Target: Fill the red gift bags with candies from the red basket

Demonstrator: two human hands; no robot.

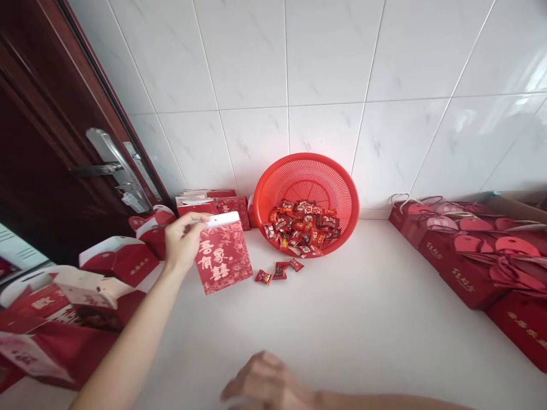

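My left hand [184, 239] is closed on the white top edge of a flat red paper gift bag [224, 256] printed with white Chinese characters, which hangs above the white surface. Just right of the bag lie several wrapped candies [280, 270]. Behind them a red plastic basket [348, 219] leans tilted against the wall, with a heap of red and brown wrapped candies [303, 228] in its lower part. Low in the view and smeared by motion is my right hand [265, 381]. Its fingers look bent, but I cannot make out whether they hold anything.
Open red gift boxes [123, 262] crowd the left side, beside a dark door [38, 114] with a metal handle. More red paper bags [233, 208] stand against the tiled wall [325, 68]. Tied red boxes [465, 250] fill the right side of the white surface [342, 324].
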